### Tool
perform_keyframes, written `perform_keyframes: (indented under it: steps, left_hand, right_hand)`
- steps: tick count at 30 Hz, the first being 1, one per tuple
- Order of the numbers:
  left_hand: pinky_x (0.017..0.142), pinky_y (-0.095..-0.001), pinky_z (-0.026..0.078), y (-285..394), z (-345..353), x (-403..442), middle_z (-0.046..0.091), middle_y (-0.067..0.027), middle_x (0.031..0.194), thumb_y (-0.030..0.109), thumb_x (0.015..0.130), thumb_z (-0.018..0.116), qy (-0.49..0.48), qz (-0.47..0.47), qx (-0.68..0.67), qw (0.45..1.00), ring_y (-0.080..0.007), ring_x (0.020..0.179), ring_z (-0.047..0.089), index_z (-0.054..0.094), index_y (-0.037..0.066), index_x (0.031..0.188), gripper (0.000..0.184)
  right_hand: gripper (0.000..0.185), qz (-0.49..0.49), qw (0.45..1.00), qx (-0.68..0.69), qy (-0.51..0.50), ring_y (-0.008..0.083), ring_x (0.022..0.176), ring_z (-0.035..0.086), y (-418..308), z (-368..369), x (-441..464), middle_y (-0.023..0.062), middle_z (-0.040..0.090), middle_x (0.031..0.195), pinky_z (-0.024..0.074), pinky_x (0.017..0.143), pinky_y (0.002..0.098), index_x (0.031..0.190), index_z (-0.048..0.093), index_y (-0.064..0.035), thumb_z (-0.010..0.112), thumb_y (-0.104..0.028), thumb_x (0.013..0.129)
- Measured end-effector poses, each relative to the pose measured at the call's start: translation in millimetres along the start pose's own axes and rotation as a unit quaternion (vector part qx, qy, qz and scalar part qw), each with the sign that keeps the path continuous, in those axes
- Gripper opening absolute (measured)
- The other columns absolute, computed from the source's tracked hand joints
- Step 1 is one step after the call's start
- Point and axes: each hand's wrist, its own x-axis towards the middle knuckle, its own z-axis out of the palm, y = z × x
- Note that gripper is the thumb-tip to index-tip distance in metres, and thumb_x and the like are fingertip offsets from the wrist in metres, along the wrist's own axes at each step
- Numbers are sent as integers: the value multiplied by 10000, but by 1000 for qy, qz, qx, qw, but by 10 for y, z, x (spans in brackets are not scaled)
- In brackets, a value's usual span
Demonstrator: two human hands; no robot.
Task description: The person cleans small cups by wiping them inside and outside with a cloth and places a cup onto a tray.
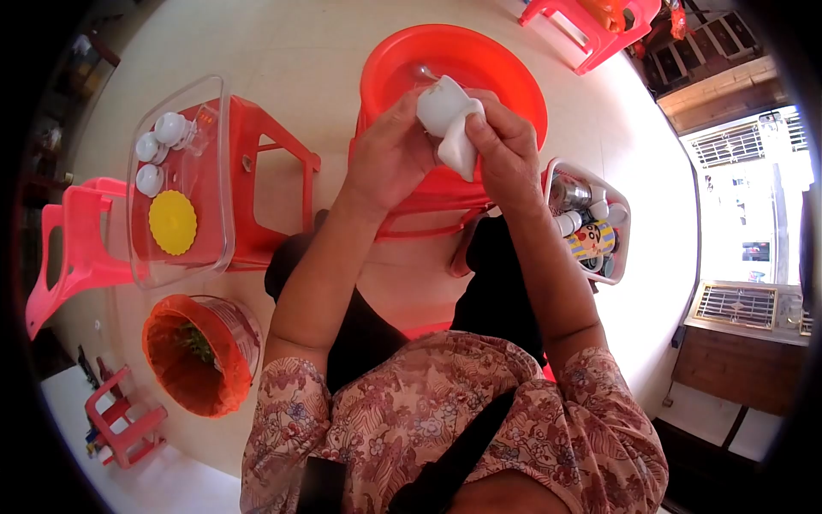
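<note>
Small white rounded cup (442,101) sits between the two hands, over the near side of a red plastic basin (505,64). The left hand (396,137) curls closed around its left side. The right hand (507,146), on the other side, pinches a folded white cloth (460,154) between thumb and fingers, the cloth pressed to the cup's right and lower side and hanging below it. The cup's rim is hard to make out, and the fingertips behind it are partly hidden.
</note>
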Motion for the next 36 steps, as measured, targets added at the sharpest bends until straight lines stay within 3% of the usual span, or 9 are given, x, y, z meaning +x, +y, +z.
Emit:
perform_keyframes:
  steps: [7,17,23,26,29,31,33,35,36]
  left_hand:
    - [948,-363,440,27,20,3,540,-100,1197,284,981,450,-4,34,81,996,-199,1115,523,444,-28,1296,444]
    - [884,-320,485,74,25,-4,554,-108,1172,166,945,534,21,93,173,980,-185,1055,559,439,-12,1330,435]
    - [847,-283,488,107,9,25,541,-66,1121,-44,836,581,23,165,412,896,-165,1026,551,520,17,1260,432]
    - [950,-284,433,121,45,-1,531,-64,1158,-93,832,555,26,203,570,796,-177,1067,534,510,14,1265,448]
    - [950,-274,426,126,82,-9,523,-48,1134,-74,837,564,28,196,585,786,-175,1078,524,485,11,1282,459]
    - [900,-301,454,81,46,24,523,-54,1148,14,872,565,49,167,421,890,-183,1042,537,483,25,1268,405]
    - [888,-325,461,55,-17,49,525,-60,1160,121,915,538,53,95,235,966,-189,1039,538,473,37,1265,366]
    - [914,-349,448,64,-80,41,529,-65,1170,248,967,483,42,-17,31,999,-191,1069,527,456,45,1272,367]
    - [934,-364,439,62,-74,37,534,-79,1186,288,973,458,40,-32,14,999,-201,1091,525,460,34,1270,390]
  right_hand:
    - [193,-86,990,-111,-21,235,1090,489,-26,-28,0,119,594,1070,406,919,348,986,626,12,555,-97,843]
    - [187,-78,988,-130,-6,247,1075,497,-161,38,46,121,594,1077,414,919,360,996,629,3,556,-63,837]
    - [143,-117,968,-221,-6,270,1022,509,-24,27,90,116,606,1012,425,883,365,940,624,6,592,-46,811]
    - [123,-97,966,-238,15,268,993,519,33,66,71,117,609,990,430,868,361,917,619,6,597,-41,806]
    - [124,-51,982,-179,43,245,967,542,48,97,48,114,611,989,437,850,349,921,618,7,590,-44,812]
    - [137,9,994,-90,56,229,948,556,-11,116,21,112,611,989,442,837,343,934,620,10,587,-46,814]
    - [153,0,998,-45,48,215,930,563,-1,112,25,114,608,997,444,830,330,949,620,14,587,-51,815]
    - [167,-21,998,-42,40,212,933,561,5,104,22,117,606,1005,442,838,323,963,621,16,587,-54,815]
    - [173,-37,997,-62,34,216,944,555,7,97,18,119,604,1011,437,849,322,968,621,16,587,-54,814]
